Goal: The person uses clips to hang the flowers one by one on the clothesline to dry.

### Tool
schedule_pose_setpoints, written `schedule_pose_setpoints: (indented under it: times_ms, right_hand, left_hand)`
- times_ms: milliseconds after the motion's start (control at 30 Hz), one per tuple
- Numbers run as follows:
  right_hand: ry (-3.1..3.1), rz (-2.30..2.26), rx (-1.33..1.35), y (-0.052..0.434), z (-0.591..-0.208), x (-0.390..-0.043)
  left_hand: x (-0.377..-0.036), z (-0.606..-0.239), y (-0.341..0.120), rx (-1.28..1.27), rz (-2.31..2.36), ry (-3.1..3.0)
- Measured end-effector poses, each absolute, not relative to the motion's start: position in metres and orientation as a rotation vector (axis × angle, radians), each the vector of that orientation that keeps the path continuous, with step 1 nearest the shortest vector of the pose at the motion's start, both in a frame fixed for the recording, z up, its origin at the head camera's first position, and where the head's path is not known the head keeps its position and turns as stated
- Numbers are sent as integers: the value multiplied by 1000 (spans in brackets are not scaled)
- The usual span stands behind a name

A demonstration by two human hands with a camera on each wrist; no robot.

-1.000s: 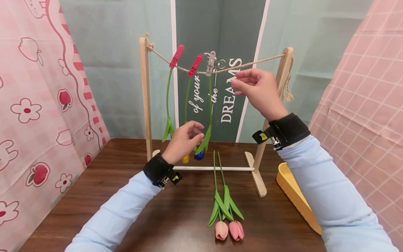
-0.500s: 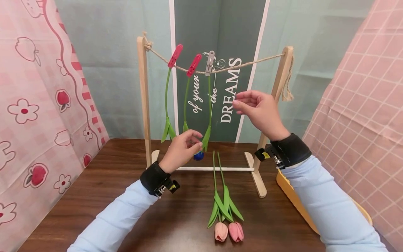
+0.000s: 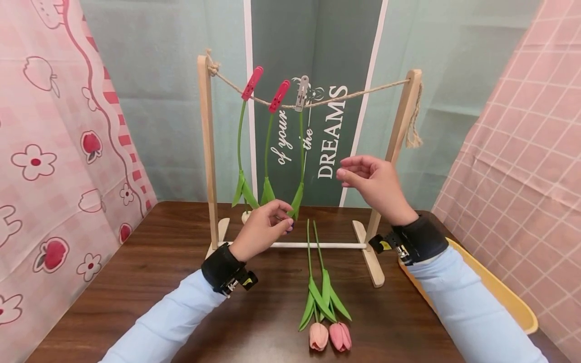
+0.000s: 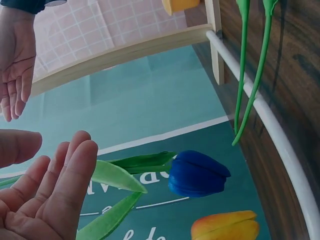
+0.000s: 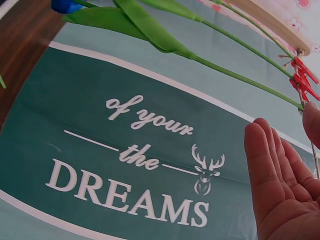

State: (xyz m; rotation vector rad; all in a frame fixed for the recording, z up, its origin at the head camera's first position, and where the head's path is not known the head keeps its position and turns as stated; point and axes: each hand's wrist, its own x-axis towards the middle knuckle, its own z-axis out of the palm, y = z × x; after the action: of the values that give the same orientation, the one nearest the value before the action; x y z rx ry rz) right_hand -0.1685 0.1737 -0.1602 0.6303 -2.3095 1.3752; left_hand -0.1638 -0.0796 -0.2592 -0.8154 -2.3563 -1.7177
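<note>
Three tulips hang head down from a rope (image 3: 354, 98), held by two red clothespins (image 3: 279, 96) and a grey clothespin (image 3: 301, 93). My left hand (image 3: 260, 229), fingers loosely bent and holding nothing, is in front of the hanging leaves and hides some of the blooms. The left wrist view shows a blue tulip (image 4: 197, 172) and a yellow tulip (image 4: 225, 227) beyond the fingertips. To the right of the flowers, below the rope, my right hand (image 3: 379, 186) is empty with relaxed fingers. A peach tulip (image 3: 318, 337) and a pink tulip (image 3: 340, 337) lie side by side on the table.
The rope is strung between wooden posts (image 3: 208, 151) joined low down by a white bar (image 3: 336, 245). A yellow tray (image 3: 508, 302) stands at the right, partly behind the right sleeve. Patterned cloths hang on both sides, and a green lettered curtain hangs behind.
My right hand has come down from near the rope, staying empty. My left hand has dropped slightly, from beside the hanging leaves to in front of the blue bloom. The clipped tulips stay hanging.
</note>
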Motion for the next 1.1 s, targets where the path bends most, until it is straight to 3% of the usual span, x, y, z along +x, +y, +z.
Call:
schedule_pose_setpoints:
  times_ms: [1100]
  right_hand:
    - [-2403, 1549, 504, 194, -230, -157]
  left_hand:
    - [-155, -303, -70, -869, -1809, -2380]
